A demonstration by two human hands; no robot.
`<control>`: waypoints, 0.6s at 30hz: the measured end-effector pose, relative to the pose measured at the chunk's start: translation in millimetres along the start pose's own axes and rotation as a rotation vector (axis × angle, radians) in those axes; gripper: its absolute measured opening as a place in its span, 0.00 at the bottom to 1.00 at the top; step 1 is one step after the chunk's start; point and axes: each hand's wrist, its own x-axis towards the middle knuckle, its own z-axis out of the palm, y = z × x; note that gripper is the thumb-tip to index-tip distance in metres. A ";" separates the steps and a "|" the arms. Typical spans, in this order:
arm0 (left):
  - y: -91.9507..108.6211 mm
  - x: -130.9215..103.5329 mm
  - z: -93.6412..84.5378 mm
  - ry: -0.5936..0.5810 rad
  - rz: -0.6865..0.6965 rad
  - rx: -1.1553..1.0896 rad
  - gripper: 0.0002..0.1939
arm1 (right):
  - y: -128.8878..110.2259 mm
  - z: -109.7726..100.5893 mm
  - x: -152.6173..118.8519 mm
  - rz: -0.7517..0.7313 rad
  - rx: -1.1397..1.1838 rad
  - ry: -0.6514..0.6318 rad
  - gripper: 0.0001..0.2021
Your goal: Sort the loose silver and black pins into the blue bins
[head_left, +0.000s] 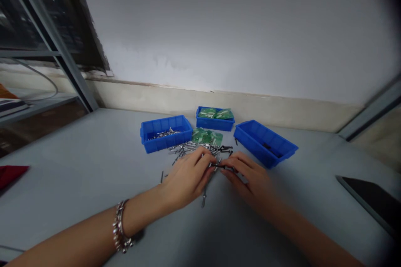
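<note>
Over the front of a heap of thin silver screw-like pieces (186, 147), both of my hands meet with closed fingers. My left hand (186, 177), with a beaded bracelet at the wrist, pinches one end of a thin black screw-like piece (218, 166). The other end lies in the fingertips of my right hand (252, 177), which partly hide it. Its exact kind is too small to tell. A few more black pieces (226, 149) lie at the heap's right side. One loose silver piece (204, 200) is on the table just below my hands.
Behind the heap lies a green packet (206, 137). A blue bin (166, 144) at left holds silver pieces, another blue bin (216, 124) holds green packets, and the right blue bin (260, 148) has a few black pieces. A dark flat device (372, 200) lies far right.
</note>
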 end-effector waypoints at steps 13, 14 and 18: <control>-0.3 1.1 -0.4 0.026 0.019 0.004 0.10 | 0.2 0.0 -0.3 0.023 -0.030 -0.008 0.07; -0.2 1.2 -0.5 0.027 0.020 0.004 0.10 | 0.5 0.4 -0.6 0.020 -0.030 -0.005 0.07; 1.0 1.4 -1.0 0.025 0.021 -0.002 0.10 | 0.4 0.6 -0.8 0.013 -0.015 0.009 0.07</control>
